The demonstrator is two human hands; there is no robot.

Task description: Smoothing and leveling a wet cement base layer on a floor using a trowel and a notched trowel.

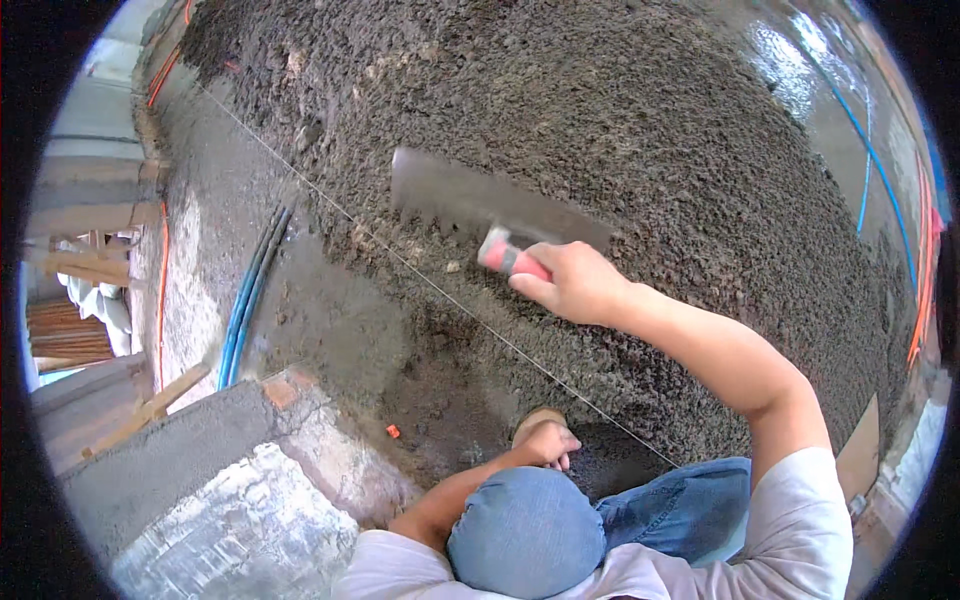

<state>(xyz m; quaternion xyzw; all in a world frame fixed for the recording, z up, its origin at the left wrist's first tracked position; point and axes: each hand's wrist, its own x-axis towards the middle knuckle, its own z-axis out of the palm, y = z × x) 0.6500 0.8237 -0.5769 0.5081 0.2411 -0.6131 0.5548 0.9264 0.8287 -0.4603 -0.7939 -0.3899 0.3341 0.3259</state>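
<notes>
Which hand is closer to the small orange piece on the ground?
The left. The left hand is to the right of the orange piece; the right hand, holding the trowel, is farther off, up and right.

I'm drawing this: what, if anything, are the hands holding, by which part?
The right hand holds a trowel by its red handle; whether the left hand holds anything cannot be told.

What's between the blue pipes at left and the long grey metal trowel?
In the head view, a thin white string and rough grey-brown mortar lie between the pipes and trowel.
</notes>
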